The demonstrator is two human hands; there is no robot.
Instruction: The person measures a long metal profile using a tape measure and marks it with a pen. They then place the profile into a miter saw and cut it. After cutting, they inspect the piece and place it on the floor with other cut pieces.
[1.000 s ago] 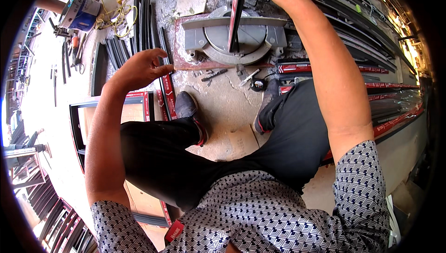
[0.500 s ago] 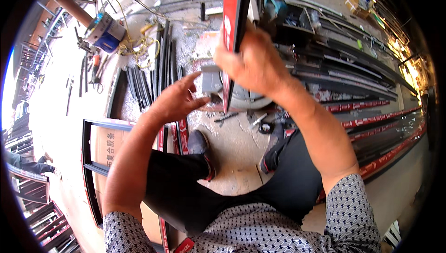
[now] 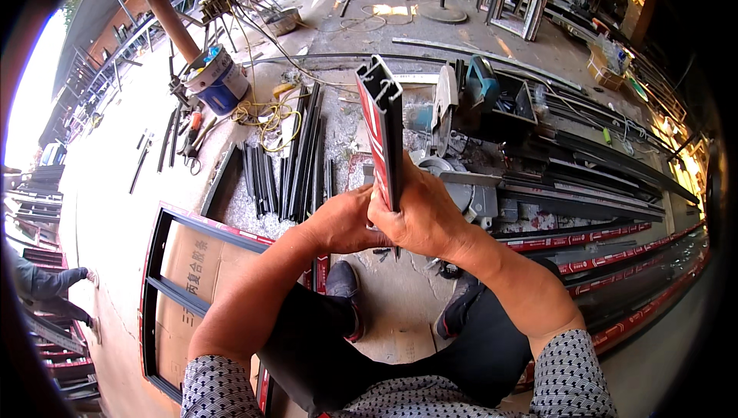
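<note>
A black hollow metal profile with red printed film along one side stands almost upright in front of me, its open channelled end up. My right hand is closed around its lower part, thumb across the front. My left hand meets the right one at the profile's lower left, closed there; its fingertips are hidden behind the profile and the right hand. Just beyond the hands is a cut-off saw with a round blade, a blue-green housing and a grey base.
Short dark profiles lie on the floor ahead-left; long ones are stacked at right. A blue-and-white bucket stands beside a yellow cord. A dark frame over cardboard lies at left. Another person is far left.
The profile has come lower and tilted, showing its end. My left hand, open and apart before, has moved right and closed at the profile beside my right hand. The view has tipped up.
</note>
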